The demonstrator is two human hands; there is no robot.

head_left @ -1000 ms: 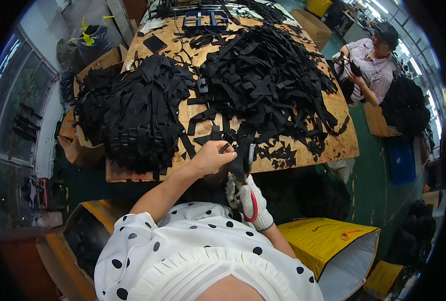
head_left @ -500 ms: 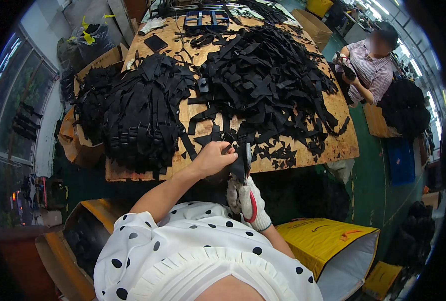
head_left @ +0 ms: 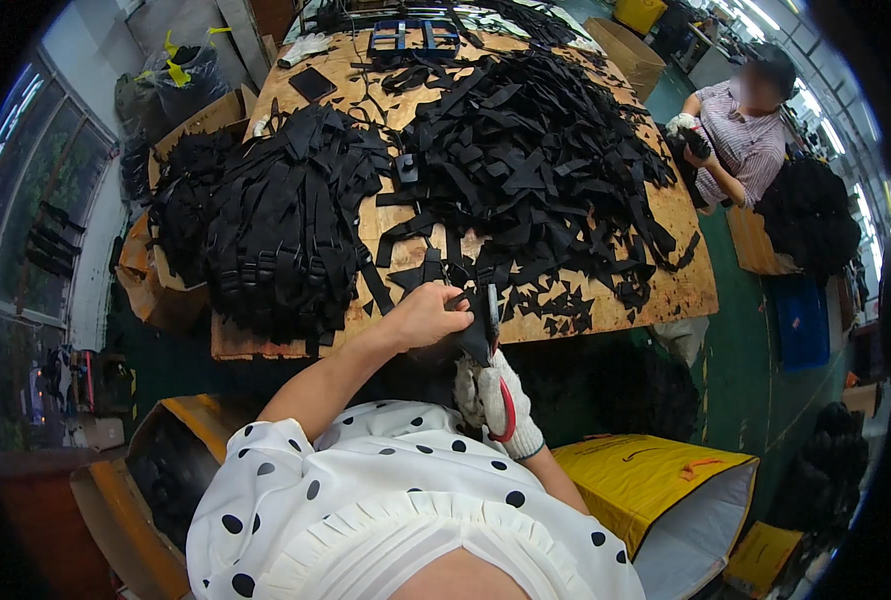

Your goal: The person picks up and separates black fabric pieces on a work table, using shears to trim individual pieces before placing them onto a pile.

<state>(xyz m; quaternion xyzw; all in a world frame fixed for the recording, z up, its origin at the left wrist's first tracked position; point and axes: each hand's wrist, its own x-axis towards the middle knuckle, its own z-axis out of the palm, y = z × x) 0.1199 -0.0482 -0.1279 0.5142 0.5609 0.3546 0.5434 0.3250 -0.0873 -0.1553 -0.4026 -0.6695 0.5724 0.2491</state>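
At the table's [head_left: 665, 290] near edge, my bare left hand [head_left: 425, 315] pinches a black webbing strap [head_left: 473, 335] taut while my gloved right hand [head_left: 495, 400] closes around red-handled scissors [head_left: 493, 330]. Holding tension should keep the cut clean. A yellow sack [head_left: 655, 480] gapes at my right, cardboard boxes [head_left: 125, 490] left.

Black strap [head_left: 470, 300] is hanging over the table's near edge at frame centre, its upper end pinched flat, the rest drooping down. Red-handled scissors [head_left: 495, 370] are pointing blades-up just below centre, the blades closing in against the strap's right side.
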